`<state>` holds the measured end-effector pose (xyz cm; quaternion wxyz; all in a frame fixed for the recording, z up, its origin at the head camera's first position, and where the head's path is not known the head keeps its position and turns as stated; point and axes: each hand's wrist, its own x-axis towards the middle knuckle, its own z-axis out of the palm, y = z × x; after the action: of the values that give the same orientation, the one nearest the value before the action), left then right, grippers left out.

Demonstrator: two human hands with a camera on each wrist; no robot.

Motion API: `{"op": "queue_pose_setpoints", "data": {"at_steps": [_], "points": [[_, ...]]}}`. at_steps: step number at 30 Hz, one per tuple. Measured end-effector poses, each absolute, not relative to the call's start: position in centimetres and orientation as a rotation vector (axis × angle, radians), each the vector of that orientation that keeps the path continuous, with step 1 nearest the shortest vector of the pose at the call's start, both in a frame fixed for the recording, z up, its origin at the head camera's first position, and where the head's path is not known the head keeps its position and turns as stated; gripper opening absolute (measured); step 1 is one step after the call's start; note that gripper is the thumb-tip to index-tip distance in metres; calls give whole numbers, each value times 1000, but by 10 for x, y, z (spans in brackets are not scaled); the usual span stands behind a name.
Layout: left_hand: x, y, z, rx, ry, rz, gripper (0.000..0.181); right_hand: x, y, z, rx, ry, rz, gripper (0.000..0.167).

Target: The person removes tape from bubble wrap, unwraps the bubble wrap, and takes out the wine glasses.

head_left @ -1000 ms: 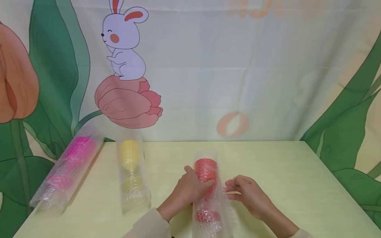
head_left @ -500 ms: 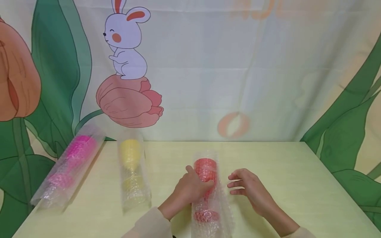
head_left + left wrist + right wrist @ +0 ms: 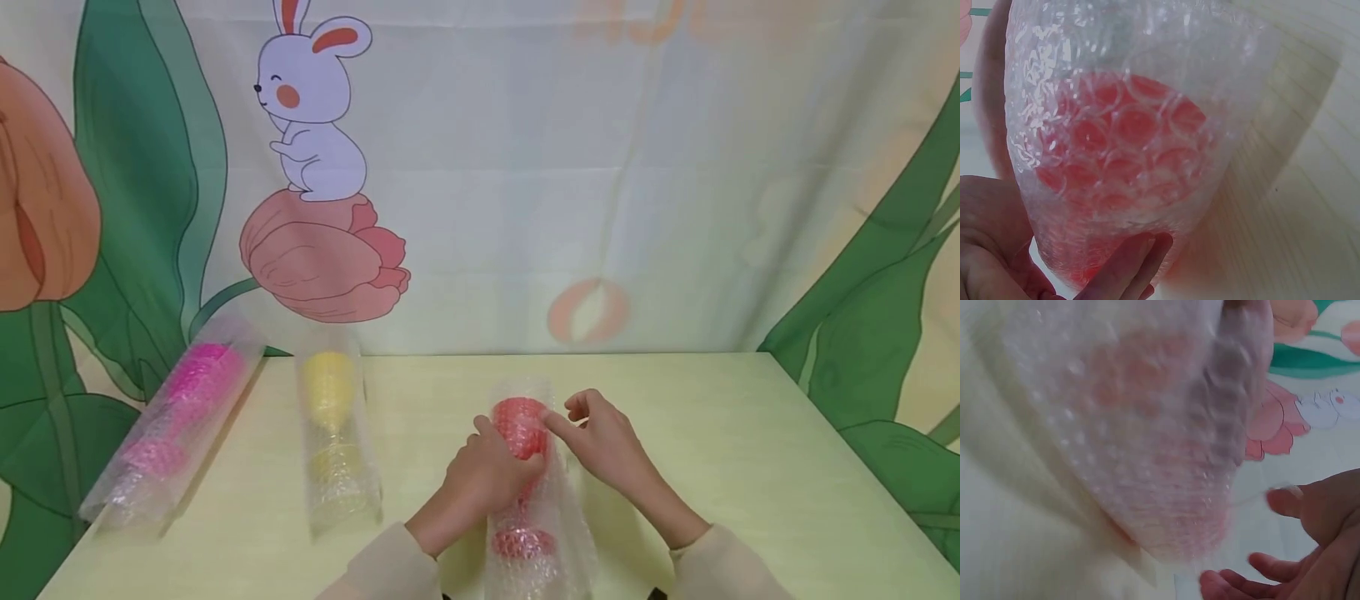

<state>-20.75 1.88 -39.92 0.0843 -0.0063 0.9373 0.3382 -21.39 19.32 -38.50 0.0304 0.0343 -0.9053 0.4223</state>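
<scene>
A red goblet-shaped object wrapped in bubble wrap (image 3: 525,546) lies lengthwise at the front middle of the table. The left hand (image 3: 487,471) grips its upper part, thumb across the top; in the left wrist view its fingers (image 3: 1129,265) curl round the wrap (image 3: 1135,125). At the wrap's upper right edge is the right hand (image 3: 607,442), thumb extended to the wrap and fingers slightly bent. In the right wrist view a thin clear strand runs from that thumb (image 3: 1285,501) to the wrap (image 3: 1147,444); what it is cannot be told.
On the pale table (image 3: 750,467), a bubble-wrapped yellow object (image 3: 330,392) lies left of the hands, and a bubble-wrapped pink one (image 3: 198,379) slants at the far left. A printed curtain (image 3: 480,183) with a rabbit and tulips hangs behind the table.
The right hand has moved up and left, from beside the wrap to its upper right edge, its thumb now there. The left hand keeps its grip, and the wrapped object has barely shifted.
</scene>
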Motion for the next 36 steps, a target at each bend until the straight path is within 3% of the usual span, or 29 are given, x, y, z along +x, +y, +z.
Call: {"op": "queue_pose_setpoints", "data": {"at_steps": [5,11,18,23,32,36], "points": [[-207,19,-397,-21,2818,976,91,-223,202,-382,97,-2873,1623,36],[-207,20,-395,9,2860,897,93,-230,207,-385,158,-2944,1765,45],[-206,22,-393,13,2896,818,76,-232,210,-393,285,-2857,1789,24],[-205,22,-396,33,2927,985,70,-231,209,-395,331,-2851,1724,18],[-206,24,-398,64,2889,1151,89,-231,205,-398,298,-2893,1495,11],[-208,26,-397,65,2901,1092,83,-232,206,-401,353,-2860,1453,9]]}}
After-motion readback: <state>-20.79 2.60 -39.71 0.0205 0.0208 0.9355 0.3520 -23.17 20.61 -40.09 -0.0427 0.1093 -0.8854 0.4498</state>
